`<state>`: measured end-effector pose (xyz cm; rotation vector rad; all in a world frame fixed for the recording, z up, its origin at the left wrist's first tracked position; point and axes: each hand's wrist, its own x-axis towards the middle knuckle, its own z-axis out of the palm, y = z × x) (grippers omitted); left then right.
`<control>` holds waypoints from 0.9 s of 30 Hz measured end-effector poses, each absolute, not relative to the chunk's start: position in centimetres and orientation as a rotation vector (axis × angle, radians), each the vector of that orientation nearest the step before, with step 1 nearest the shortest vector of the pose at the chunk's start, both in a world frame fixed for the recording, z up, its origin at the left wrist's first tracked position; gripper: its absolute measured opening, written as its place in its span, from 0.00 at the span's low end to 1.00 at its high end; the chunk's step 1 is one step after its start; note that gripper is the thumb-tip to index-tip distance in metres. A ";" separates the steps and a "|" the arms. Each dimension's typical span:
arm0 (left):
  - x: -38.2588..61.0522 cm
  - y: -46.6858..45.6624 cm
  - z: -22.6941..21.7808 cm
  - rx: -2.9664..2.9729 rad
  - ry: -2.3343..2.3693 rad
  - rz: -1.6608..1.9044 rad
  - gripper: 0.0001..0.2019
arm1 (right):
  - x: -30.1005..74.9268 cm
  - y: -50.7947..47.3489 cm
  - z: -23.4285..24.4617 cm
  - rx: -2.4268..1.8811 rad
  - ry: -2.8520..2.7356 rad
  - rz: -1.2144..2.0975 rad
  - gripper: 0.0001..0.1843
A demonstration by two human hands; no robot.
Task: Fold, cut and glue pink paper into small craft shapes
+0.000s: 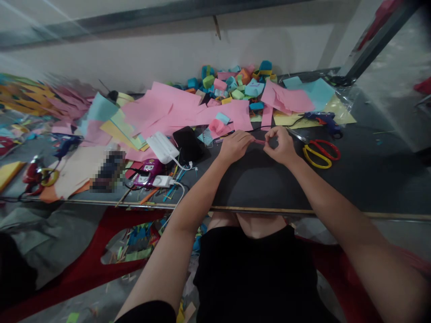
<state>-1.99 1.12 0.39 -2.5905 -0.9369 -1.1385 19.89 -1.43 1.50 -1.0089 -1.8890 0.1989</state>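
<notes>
Between my two hands a narrow pink paper strip [258,141] is held level above the dark table. My left hand [235,146] pinches its left end, fingers together and pointing right. At the other end, my right hand [280,144] grips it between thumb and fingertips, the fingers curled into a ring. Just beyond my left hand lies a curled pink paper piece [218,128] beside a small light-blue paper piece [222,118]. To the right of my right hand rest scissors [319,152] with one red and one yellow handle loop.
Pink paper sheets [178,105] and a pile of small coloured paper shapes [235,83] lie along the wall. A blue glue gun [325,122] is at the right. Left are a black phone [187,143], a white power bank [162,147] and a purple power strip [148,172] with cables.
</notes>
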 end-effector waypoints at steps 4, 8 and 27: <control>-1.9 1.1 0.4 -2.561 -0.893 -1.138 0.15 | 19.9 -1.4 1.5 -1.027 -1.877 0.200 0.17; -1.8 1.0 0.4 -2.578 -0.851 -1.107 0.15 | 19.9 -1.5 1.6 -1.046 -1.917 0.219 0.17; -1.9 2.3 -0.9 -2.737 -1.484 -1.504 0.19 | 20.6 -0.5 1.4 -1.118 -1.877 0.307 0.15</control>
